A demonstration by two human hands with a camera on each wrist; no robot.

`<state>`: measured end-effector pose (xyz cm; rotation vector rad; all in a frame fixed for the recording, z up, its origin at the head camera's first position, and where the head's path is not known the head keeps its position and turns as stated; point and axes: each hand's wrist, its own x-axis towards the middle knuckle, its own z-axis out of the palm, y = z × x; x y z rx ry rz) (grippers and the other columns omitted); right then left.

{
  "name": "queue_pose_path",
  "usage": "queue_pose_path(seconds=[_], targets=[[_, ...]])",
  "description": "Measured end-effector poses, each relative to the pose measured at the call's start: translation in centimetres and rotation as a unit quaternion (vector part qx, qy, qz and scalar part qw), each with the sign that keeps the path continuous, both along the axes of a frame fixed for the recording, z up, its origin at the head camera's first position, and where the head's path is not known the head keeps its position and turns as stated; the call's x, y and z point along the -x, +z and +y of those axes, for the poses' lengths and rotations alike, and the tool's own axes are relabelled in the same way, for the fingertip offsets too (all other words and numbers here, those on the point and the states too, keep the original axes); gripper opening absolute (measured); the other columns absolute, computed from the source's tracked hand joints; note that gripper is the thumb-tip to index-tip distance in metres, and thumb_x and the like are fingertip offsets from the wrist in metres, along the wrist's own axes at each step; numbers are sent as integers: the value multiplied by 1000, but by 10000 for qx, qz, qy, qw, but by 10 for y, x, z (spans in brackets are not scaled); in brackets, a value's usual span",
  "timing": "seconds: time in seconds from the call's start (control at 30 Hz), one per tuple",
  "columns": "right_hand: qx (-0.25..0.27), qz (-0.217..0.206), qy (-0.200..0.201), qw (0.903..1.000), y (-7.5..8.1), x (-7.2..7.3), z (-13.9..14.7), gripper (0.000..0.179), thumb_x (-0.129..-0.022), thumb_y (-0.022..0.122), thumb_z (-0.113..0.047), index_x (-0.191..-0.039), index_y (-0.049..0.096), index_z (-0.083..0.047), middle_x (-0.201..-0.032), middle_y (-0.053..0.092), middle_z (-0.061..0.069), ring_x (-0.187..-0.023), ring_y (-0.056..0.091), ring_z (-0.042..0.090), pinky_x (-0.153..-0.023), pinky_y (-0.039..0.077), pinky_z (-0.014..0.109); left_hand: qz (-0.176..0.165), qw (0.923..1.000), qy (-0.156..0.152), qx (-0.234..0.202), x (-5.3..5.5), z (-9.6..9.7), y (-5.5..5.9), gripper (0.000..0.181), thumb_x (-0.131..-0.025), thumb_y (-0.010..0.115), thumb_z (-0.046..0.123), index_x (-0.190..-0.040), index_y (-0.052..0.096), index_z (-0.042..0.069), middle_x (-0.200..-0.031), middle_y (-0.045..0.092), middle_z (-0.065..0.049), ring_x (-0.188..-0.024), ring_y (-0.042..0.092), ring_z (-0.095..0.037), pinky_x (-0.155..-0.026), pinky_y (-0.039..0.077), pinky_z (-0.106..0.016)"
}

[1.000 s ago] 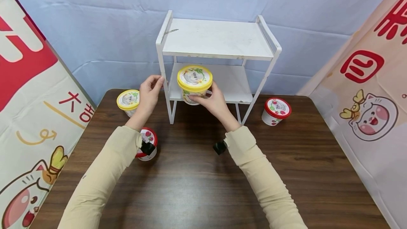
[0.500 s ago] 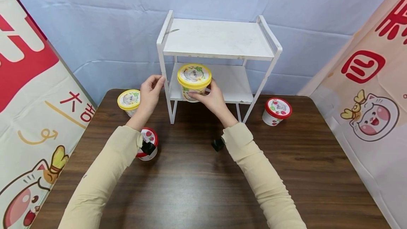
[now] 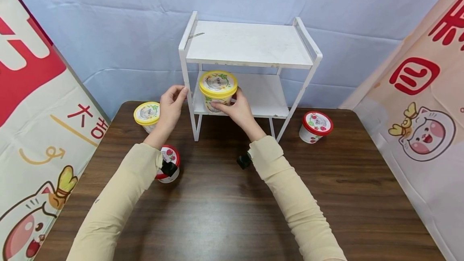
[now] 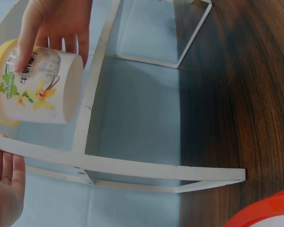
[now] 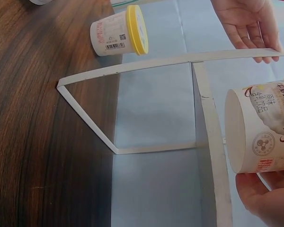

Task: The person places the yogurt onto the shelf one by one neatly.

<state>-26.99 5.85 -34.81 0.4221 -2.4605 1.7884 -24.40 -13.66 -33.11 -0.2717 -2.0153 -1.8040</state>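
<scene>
My right hand (image 3: 240,110) grips a paper tub (image 3: 217,85) with a yellow lid, thumb on its near side. The tub is upright at the front of the white rack's lower shelf (image 3: 264,96), under the top shelf. In the left wrist view the tub's printed wall (image 4: 45,87) shows flowers, and its base stands a little apart from the shelf edge. My left hand (image 3: 171,102) pinches the left front post (image 5: 227,54) of the rack; in the right wrist view its fingers lie behind the post.
Another yellow-lidded tub (image 3: 146,114) stands left of the rack, partly behind my left forearm. One red-lidded tub (image 3: 170,177) is below my left wrist; another red-lidded tub (image 3: 314,128) stands right of the rack. The rack's top shelf (image 3: 246,41) overhangs the lower one.
My right hand has moved the yellow-lidded tub slightly left and farther back over the lower shelf. The left hand keeps its hold on the post.
</scene>
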Motion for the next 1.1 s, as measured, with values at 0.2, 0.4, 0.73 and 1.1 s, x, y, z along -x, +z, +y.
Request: queue_pose_path(seconds=[0.2,0.4,0.73,1.1], targets=[[-72,-61,-84,9999,-1,5,-2,81,-73,77,-27,-136,31,-6,-126,45,9,-114,44,20,-90,44,32,7,10000,-12,-14,0,0,0,22,-92,52,5,-98,57,-16,-78,55,1,-72,52,-10,-74,47,-30],[-111,-65,-148,9998,-1,10,-4,81,-73,76,-28,-136,30,-6,-127,45,9,-115,44,20,-90,45,32,26,10000,16,12,-1,0,0,22,-92,52,5,-98,57,-16,-80,55,-4,-71,52,-9,-69,45,-18],[-310,-217,-271,9989,-2,16,-8,85,-72,77,-32,-138,28,-8,-127,44,8,-115,44,20,-90,44,31,16,10000,-47,5,-1,0,0,24,-92,51,5,-98,56,-17,-88,54,-31,-68,49,1,-69,44,-20],[-328,-287,-273,9987,-2,22,-11,86,-73,76,-31,-138,27,-6,-129,43,11,-117,45,23,-91,44,32,24,10000,-16,5,-1,0,0,23,-92,51,5,-97,56,-17,-85,54,-25,-70,51,-9,-67,43,-15]])
